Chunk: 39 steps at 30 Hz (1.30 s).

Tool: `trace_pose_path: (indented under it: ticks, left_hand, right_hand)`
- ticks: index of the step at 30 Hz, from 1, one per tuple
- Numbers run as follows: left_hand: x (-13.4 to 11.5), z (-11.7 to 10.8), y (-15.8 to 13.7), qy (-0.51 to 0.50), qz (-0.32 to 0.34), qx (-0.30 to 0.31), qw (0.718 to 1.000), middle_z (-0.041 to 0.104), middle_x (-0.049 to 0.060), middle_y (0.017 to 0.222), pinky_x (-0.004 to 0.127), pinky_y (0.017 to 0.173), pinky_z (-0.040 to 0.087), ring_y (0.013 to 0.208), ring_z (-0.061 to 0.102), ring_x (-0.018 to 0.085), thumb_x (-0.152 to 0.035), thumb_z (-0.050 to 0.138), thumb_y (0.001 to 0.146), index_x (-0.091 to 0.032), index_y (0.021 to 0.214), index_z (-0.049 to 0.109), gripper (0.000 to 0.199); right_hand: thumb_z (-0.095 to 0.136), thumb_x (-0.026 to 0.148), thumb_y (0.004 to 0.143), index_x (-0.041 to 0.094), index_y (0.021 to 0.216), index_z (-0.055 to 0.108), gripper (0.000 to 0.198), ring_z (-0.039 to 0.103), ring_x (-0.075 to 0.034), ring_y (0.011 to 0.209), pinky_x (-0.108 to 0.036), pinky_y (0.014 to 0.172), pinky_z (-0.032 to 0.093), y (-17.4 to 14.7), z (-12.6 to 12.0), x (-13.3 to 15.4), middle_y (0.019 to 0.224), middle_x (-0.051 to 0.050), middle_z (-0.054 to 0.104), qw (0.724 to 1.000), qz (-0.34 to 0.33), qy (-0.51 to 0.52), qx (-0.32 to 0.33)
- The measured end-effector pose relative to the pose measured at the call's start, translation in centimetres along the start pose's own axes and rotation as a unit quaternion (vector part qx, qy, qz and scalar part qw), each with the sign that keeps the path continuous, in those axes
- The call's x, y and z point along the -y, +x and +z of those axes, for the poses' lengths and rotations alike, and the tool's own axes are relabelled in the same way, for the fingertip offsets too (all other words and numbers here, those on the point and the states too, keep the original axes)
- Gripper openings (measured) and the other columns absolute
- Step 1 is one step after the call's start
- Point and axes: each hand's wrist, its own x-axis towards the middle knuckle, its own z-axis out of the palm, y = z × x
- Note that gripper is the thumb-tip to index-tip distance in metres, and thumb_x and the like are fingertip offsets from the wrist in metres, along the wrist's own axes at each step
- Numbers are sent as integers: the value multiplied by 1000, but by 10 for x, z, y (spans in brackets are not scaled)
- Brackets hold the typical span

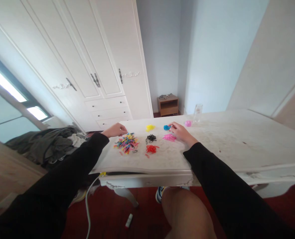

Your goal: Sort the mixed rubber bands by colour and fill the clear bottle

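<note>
A mixed pile of small colourful rubber bands lies on the left part of the white table. At its far edge is my left hand, the fingers pinched together; what they hold, if anything, is too small to make out. My right hand reaches over the pink bands, its closed fingertips at the small heap of blue bands. Whether a band is between them is hidden. Separate heaps of yellow bands, black bands and red bands sit between my hands.
A clear glass and a pink round object stand near the table's far edge. Dark clothes are heaped left of the table. A white cable hangs at the front left, and a small white tube lies on the floor.
</note>
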Motion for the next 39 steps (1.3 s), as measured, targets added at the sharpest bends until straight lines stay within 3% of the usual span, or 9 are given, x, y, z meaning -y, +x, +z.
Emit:
trace_pose_path:
  ticks: [4, 9, 16, 23, 29, 34, 39]
  left_hand:
    - [2, 14, -3, 83, 11, 25, 996, 71, 6, 60, 29, 56, 45, 56, 62, 19, -43, 78, 62, -18, 65, 76, 26]
    - [-1, 24, -1, 140, 29, 12, 990, 75, 6, 69, 29, 67, 48, 71, 67, 21, -35, 69, 64, -18, 64, 74, 18]
    - [-6, 4, -10, 130, 49, 49, 989, 80, 8, 82, 29, 76, 50, 79, 70, 21, -39, 70, 70, -17, 74, 79, 24]
    - [-5, -11, -22, 168, 68, 75, 981, 76, 6, 71, 28, 67, 46, 71, 67, 19, -43, 77, 67, -16, 77, 81, 29]
    - [-1, 1, -23, 141, 124, 120, 975, 80, 8, 106, 27, 75, 49, 80, 69, 18, -39, 83, 63, -18, 104, 82, 46]
    - [1, 2, -19, 157, 169, 117, 966, 77, 6, 79, 26, 71, 45, 72, 65, 17, -35, 73, 77, -16, 83, 81, 22]
    - [4, -4, -17, 141, 184, 89, 969, 75, 6, 72, 26, 68, 44, 67, 62, 16, -43, 71, 83, -14, 82, 82, 31]
  right_hand:
    - [56, 31, 77, 21, 91, 66, 20, 53, -17, 68, -29, 66, 39, 0, 0, 0, 67, 4, 56, 1000, 10, -7, -7]
    - [56, 29, 76, 22, 88, 63, 15, 55, -19, 72, -30, 67, 41, 1, -1, -1, 72, 0, 62, 1000, 20, -20, -9]
    - [56, 30, 77, 22, 87, 62, 14, 57, -20, 74, -32, 71, 43, 1, -1, -1, 77, -2, 65, 999, 31, -20, 0]
    - [55, 32, 77, 21, 81, 62, 13, 57, -20, 73, -32, 70, 42, 1, -3, 0, 74, -2, 65, 999, 25, -35, 8]
    - [55, 34, 78, 21, 78, 61, 14, 57, -20, 73, -32, 70, 42, 0, -3, 1, 74, -2, 65, 999, 17, -43, 1]
    - [55, 37, 79, 22, 75, 60, 17, 54, -19, 68, -33, 68, 41, -1, -4, 3, 71, -2, 62, 999, 19, -45, 13]
    - [55, 39, 80, 22, 72, 59, 20, 53, -19, 67, -33, 68, 40, 0, -5, 4, 69, -2, 61, 998, 13, -54, 17]
